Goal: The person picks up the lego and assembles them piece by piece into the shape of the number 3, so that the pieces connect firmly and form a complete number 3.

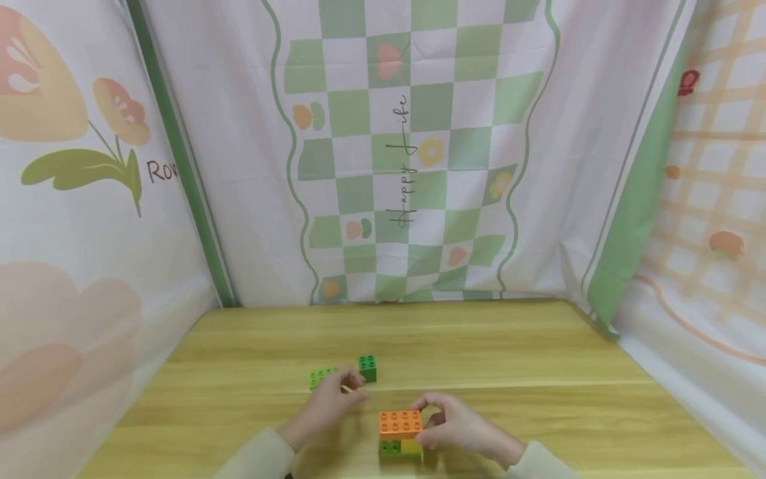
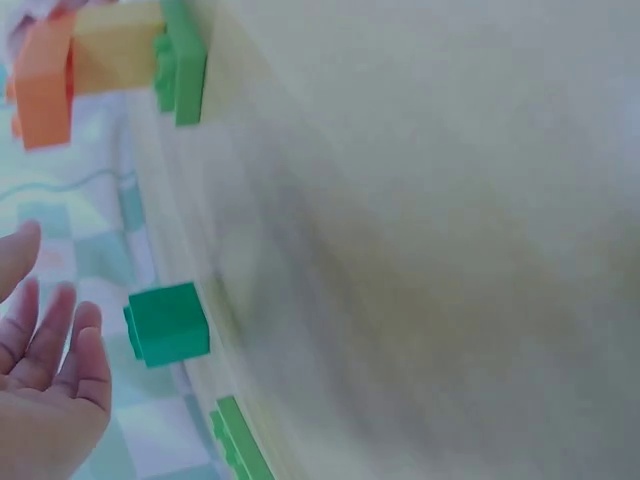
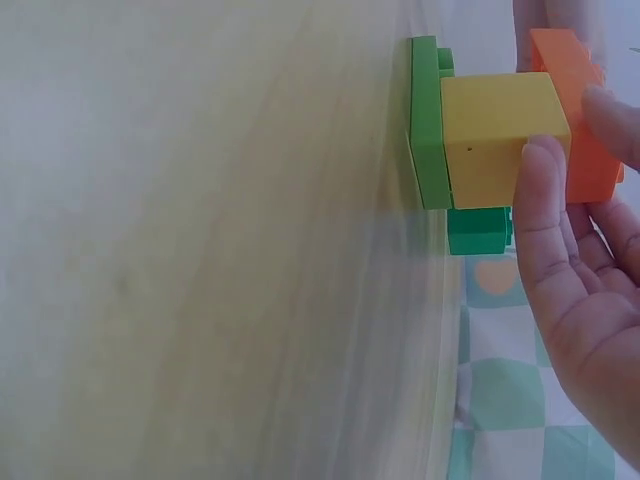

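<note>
R hand [image 1: 457, 424] is gripping orange-topped brick stack [image 1: 399, 423], fingertips at its R end; L hand [image 1: 329, 400] is curving loosely, holding nothing, w/ dk green brick [image 1: 368, 369] sitting just beyond fingertips.

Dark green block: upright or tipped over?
Upright: in the head view the dark green block shows its studs on top, and it stands on the table.

Curtained-off booth; can't tell whether home or studio. Wood-grain worktop [image 1: 479, 349] with printed cloth on three sides: green-checked "Happy Life" curtain [image 1: 413, 159] along far edge, flower-print curtain [image 1: 66, 226] past left edge, orange-plaid curtain [image 1: 712, 193] past right.
</note>
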The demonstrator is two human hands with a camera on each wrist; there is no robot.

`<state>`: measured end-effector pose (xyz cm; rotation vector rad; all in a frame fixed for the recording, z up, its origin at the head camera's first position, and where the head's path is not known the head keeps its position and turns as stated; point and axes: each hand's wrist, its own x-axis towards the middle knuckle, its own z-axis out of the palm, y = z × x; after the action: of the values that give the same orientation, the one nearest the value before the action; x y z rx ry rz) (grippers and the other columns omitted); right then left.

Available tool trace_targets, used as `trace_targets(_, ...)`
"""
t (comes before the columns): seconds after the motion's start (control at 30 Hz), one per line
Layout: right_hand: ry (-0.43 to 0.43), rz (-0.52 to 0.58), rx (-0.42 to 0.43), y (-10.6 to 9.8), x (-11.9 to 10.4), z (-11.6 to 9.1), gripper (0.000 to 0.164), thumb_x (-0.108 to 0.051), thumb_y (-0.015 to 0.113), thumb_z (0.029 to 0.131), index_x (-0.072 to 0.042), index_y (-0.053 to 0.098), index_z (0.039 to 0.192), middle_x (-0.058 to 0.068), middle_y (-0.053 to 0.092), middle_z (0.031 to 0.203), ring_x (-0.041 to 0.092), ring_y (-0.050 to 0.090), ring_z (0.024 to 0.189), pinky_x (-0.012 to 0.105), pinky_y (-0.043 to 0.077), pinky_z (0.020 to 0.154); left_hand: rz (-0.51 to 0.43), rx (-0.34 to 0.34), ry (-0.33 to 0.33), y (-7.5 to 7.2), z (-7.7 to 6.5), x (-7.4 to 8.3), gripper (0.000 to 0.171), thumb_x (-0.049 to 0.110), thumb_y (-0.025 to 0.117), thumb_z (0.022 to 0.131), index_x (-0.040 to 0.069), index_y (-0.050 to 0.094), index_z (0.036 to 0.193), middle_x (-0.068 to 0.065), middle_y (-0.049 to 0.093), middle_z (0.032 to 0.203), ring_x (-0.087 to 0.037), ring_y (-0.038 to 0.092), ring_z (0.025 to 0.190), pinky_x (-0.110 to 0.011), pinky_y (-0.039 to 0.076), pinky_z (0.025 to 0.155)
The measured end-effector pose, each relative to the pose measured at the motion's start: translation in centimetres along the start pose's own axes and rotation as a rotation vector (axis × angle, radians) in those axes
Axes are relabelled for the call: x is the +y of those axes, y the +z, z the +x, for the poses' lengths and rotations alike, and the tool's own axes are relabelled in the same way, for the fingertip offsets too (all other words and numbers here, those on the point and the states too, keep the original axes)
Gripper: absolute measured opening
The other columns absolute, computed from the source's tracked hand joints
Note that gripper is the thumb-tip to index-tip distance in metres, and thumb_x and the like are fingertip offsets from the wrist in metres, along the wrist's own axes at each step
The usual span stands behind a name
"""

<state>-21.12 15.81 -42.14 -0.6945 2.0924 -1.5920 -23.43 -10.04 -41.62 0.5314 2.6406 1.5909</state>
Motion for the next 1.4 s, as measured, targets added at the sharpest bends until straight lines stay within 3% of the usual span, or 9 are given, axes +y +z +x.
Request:
trace_targets(0.23, -0.010, -0.014, -0.003, 0.0, 0.1, 0.0, 0.038, -0.008, 0.070, 0.078, -0.003, 0.055, 0.112, 0.014, 0.063, 0.083, 0.024, 0.061, 0.073, 0.031, 0.052, 0.063, 0.014, 0.121, 0.042, -0.4, 1.7, -1.1, 0.033, 0.018, 0.069, 0.082, 0.000, 0.055, 0.107, -0.015, 0.057, 0.106, -0.029, 0.052, 0.099, -0.039, 0.046, 0.081)
trace_targets(0.37, -0.011, -0.021, -0.002, 0.0, 0.1, 0.0, 0.038, -0.008, 0.070, 0.078, -0.003, 0.055, 0.112, 0.013, 0.063, 0.083, 0.024, 0.061, 0.073, 0.031, 0.052, 0.062, 0.023, 0.153, 0.056, -0.4, 2.4, -1.8, 0.039, 0.019, 0.069, 0.083, 0.000, 0.053, 0.113, -0.017, 0.056, 0.111, -0.033, 0.051, 0.103, -0.041, 0.046, 0.083)
trace_targets(0.6, -0.006, -0.014, -0.009, 0.0, 0.0, 0.0, 0.037, -0.009, 0.070, 0.079, -0.004, 0.055, 0.112, 0.013, 0.063, 0.084, 0.024, 0.061, 0.073, 0.032, 0.052, 0.063, 0.005, 0.141, 0.040, -0.1, 3.2, -2.3, 0.050, 0.023, 0.070, 0.082, 0.000, 0.050, 0.121, -0.020, 0.052, 0.120, -0.035, 0.052, 0.104, -0.039, 0.048, 0.080)
trace_targets(0.97, -0.026, -0.010, -0.010, 0.0, 0.0, -0.1, 0.037, -0.005, 0.069, 0.079, -0.001, 0.055, 0.113, 0.013, 0.063, 0.081, 0.020, 0.060, 0.068, 0.030, 0.052, 0.060, -0.030, 0.161, -0.026, 0.4, 4.6, -3.0, 0.054, 0.021, 0.070, 0.081, 0.001, 0.047, 0.125, -0.016, 0.050, 0.124, -0.034, 0.044, 0.115, -0.048, 0.038, 0.094)
trace_targets(1.23, -0.030, -0.018, -0.007, 0.1, -0.1, 0.0, 0.037, -0.004, 0.068, 0.079, -0.001, 0.054, 0.113, 0.014, 0.062, 0.084, 0.021, 0.060, 0.069, 0.029, 0.052, 0.060, -0.009, 0.116, -0.094, 0.7, 5.1, -3.7, 0.065, 0.024, 0.071, 0.080, -0.001, 0.042, 0.132, -0.017, 0.047, 0.129, -0.035, 0.043, 0.117, -0.050, 0.037, 0.094)
trace_targets(1.4, -0.034, -0.014, -0.009, 0.1, -0.2, 0.0, 0.036, -0.004, 0.068, 0.079, -0.001, 0.054, 0.112, 0.015, 0.062, 0.085, 0.021, 0.060, 0.069, 0.029, 0.052, 0.060, -0.001, 0.102, -0.089, 0.8, 5.1, -4.0, 0.061, 0.024, 0.070, 0.081, -0.001, 0.044, 0.130, -0.016, 0.049, 0.127, -0.035, 0.045, 0.115, -0.050, 0.039, 0.092)
